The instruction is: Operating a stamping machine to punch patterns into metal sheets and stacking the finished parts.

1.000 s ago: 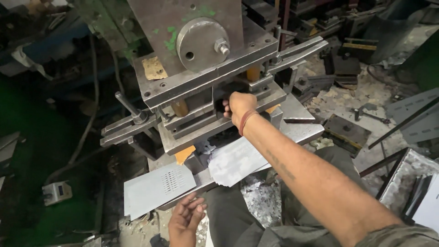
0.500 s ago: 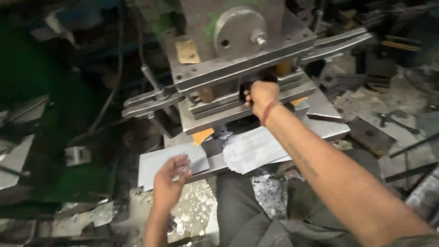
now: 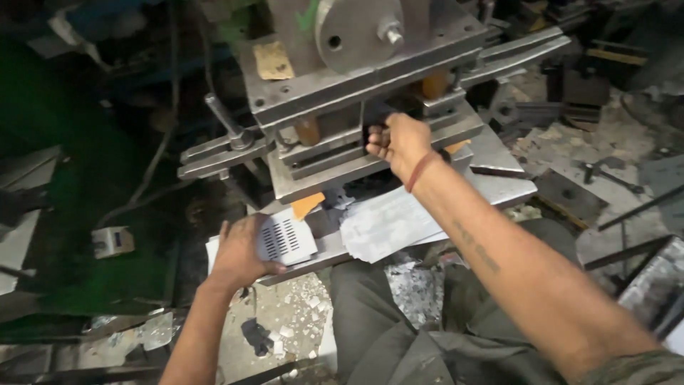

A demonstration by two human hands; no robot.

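My left hand grips a thin grey metal sheet with a grid of punched slots, lying on the front shelf of a steel press machine. My right hand, with a red band on the wrist, reaches into the gap between the press's upper and lower blocks; its fingers are curled there, and what they touch is hidden. Between the two hands a stack of pale metal sheets rests on the shelf.
A lever handle sticks out at the press's left side. Metal scraps and punched chips litter the floor by my knees. Steel bars and plates lie at the right. A small grey box sits at the left.
My left hand rose from below the shelf and took hold of the slotted sheet. My right hand stayed at the press gap. The view shifted slightly.
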